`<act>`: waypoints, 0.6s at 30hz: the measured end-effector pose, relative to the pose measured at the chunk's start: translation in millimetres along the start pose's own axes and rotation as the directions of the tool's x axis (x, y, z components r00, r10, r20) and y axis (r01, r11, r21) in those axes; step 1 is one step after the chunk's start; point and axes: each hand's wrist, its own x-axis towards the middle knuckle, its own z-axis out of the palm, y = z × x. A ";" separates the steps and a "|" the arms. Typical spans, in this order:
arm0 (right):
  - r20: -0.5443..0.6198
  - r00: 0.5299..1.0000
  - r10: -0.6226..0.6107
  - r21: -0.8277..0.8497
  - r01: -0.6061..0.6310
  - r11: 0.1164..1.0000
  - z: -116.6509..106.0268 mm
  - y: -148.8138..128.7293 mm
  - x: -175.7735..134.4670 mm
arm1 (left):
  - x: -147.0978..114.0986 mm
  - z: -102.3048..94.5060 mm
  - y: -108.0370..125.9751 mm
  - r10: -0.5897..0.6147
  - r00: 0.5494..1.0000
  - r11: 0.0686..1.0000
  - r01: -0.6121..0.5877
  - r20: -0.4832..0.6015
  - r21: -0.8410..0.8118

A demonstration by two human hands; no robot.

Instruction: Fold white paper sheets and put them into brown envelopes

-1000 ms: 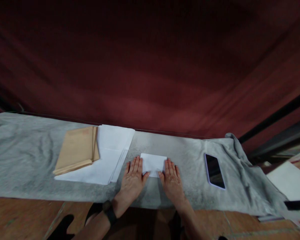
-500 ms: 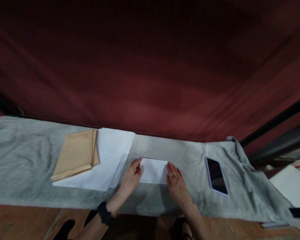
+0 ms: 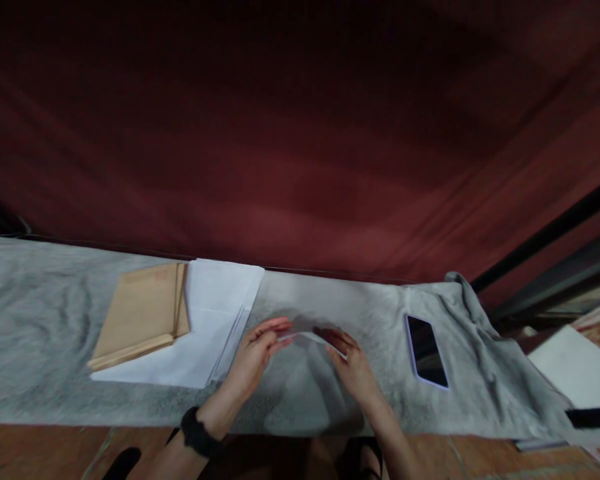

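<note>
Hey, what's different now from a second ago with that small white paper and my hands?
The small white paper has come up off the gray cloth and tipped nearly edge-on, slightly bowed. Your left hand and right hand, earlier flat at its sides, now grip its ends. The brown envelopes, larger white sheets and purple-edged phone stayed put.

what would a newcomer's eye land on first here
Probably the dark red backdrop, which fills the upper part of the view. Below it, over the grey cloth, the left hand and right hand hold a bowed white paper between them. Brown envelopes on white sheets lie to their left, a phone to their right.
</note>
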 end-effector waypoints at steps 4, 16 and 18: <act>-0.142 0.975 0.170 0.067 -0.162 0.984 9.4 -2.6 2.6 | 4.0 -2.3 -2.7 0.024 0.999 0.998 -0.026 0.032 0.057; -0.229 0.964 0.135 -0.288 -0.200 0.936 50.1 1.6 -8.4 | 30.1 -17.3 -36.8 0.202 0.979 0.628 -0.117 -0.016 0.769; -0.231 0.966 0.112 -0.367 -0.193 0.910 52.6 0.4 -9.2 | 29.6 -14.9 -34.5 0.205 0.978 0.497 -0.082 -0.025 0.864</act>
